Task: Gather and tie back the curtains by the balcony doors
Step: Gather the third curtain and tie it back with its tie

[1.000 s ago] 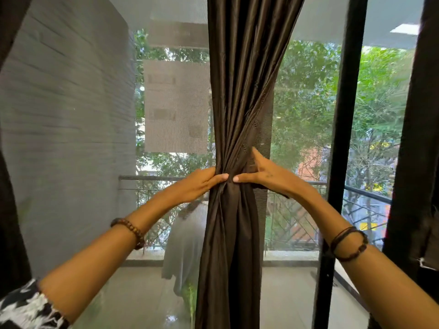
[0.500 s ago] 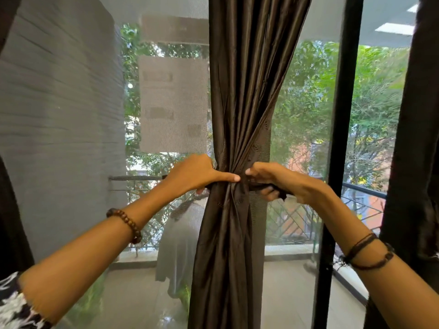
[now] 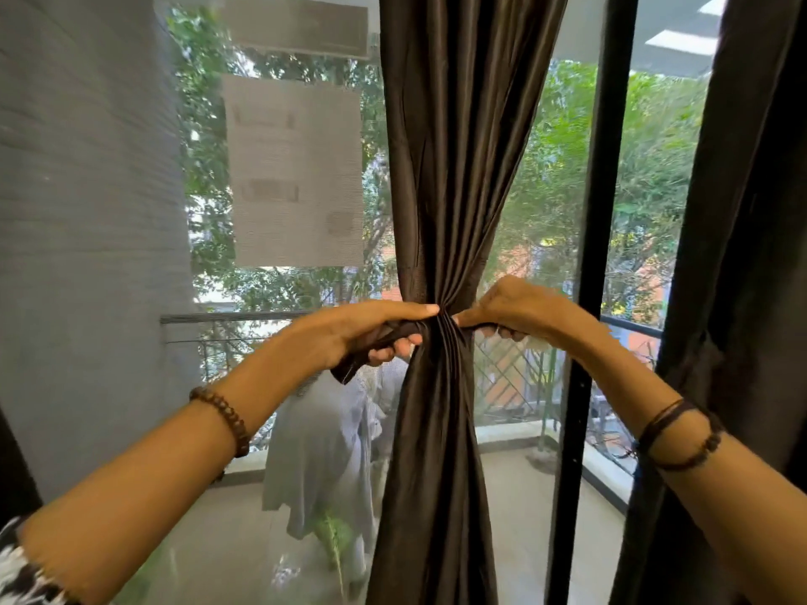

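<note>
Brown curtain [image 3: 441,211] cinched btwn both hands, apparently tie-wrapped.

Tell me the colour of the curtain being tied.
Dark brown with a slight sheen, curtain, seen in the head view.

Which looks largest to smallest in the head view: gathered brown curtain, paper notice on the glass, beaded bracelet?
1. gathered brown curtain
2. paper notice
3. beaded bracelet, smallest despite being nearest the camera.

Bright daylight backlights the glass (edges bowed, slight motion blur).
</note>
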